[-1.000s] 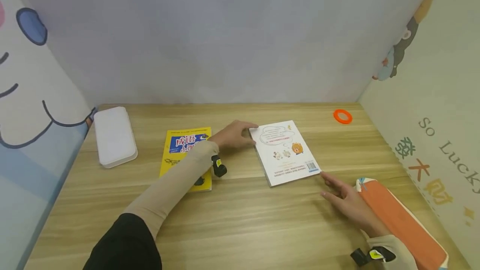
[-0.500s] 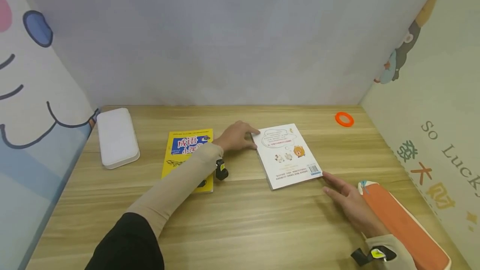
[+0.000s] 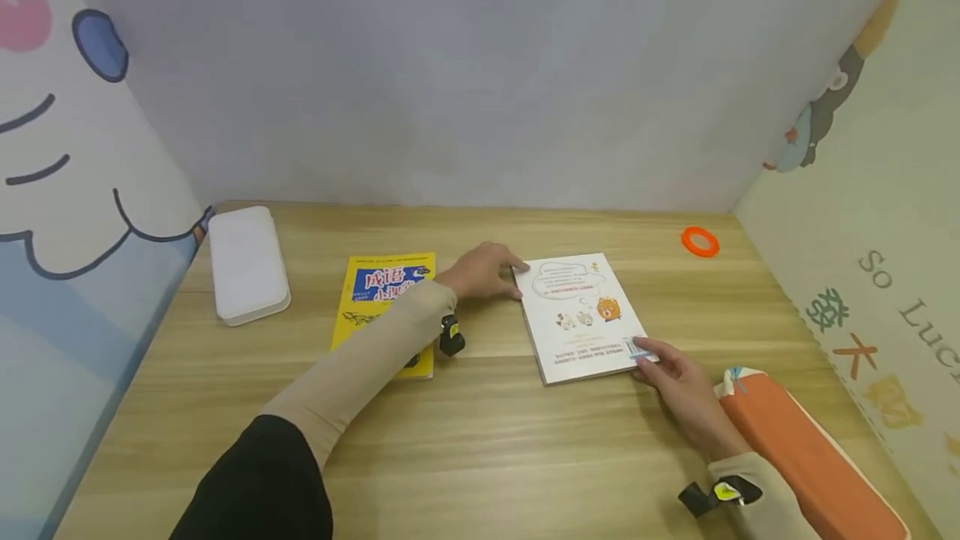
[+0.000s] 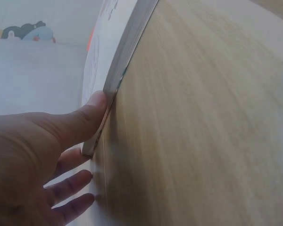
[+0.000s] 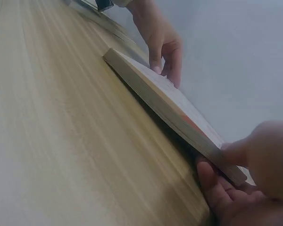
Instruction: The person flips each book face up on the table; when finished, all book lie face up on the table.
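Note:
A white-backed paperback book (image 3: 573,319) lies slightly turned on the wooden table, its printed back cover up. At its far left corner, my left hand (image 3: 483,272) holds the edge between thumb and forefinger; the left wrist view has the thumb (image 4: 96,106) against the page edges and the other fingers spread beside the corner. My right hand (image 3: 684,394) pinches the near right corner, one digit over the cover and fingers (image 5: 210,179) underneath. That corner is raised a little off the table. A yellow book (image 3: 386,282) lies to the left, partly covered by my left forearm.
A white rounded case (image 3: 249,265) lies at the far left of the table. An orange ring (image 3: 701,231) sits at the back right. Beside my right forearm lies an orange pencil case (image 3: 806,448). Walls stand behind and on both sides.
My right hand has moved from beside the near right corner onto it and now pinches it. My left hand stays at the far left corner. The head view has shifted slightly.

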Action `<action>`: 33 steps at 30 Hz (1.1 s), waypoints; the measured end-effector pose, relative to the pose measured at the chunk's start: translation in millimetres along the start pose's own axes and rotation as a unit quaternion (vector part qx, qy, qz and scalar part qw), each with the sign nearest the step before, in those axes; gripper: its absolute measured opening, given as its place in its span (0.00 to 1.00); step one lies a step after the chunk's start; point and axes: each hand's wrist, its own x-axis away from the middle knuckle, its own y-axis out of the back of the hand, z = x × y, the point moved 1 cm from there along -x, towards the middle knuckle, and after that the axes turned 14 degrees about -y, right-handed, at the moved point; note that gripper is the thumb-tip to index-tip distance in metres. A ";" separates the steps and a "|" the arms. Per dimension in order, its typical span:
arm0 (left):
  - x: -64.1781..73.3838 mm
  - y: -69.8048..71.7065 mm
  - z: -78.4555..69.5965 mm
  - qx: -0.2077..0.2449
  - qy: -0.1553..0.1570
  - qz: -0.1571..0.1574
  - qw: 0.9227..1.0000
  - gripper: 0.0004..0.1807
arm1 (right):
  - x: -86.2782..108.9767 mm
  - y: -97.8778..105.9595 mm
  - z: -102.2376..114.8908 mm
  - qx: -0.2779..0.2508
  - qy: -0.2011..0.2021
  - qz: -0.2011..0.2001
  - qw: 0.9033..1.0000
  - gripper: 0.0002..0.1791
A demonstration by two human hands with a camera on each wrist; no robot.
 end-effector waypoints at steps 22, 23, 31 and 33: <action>-0.4 -0.7 3.6 -0.004 0.012 0.052 0.999 0.50 | -4.6 -12.9 -13.0 0.104 0.187 -0.131 0.968 0.19; 0.2 -1.0 4.0 -0.003 0.012 0.053 0.999 0.50 | -4.4 -13.4 -13.5 0.111 0.206 -0.136 0.963 0.19; 2.9 -0.3 4.4 -0.001 -0.015 0.046 0.999 0.51 | -1.2 -17.3 -13.2 0.117 0.296 -0.177 0.931 0.21; 3.0 -0.5 5.6 -0.003 -0.007 0.047 0.999 0.51 | -1.3 -17.6 -14.0 0.114 0.302 -0.184 0.928 0.21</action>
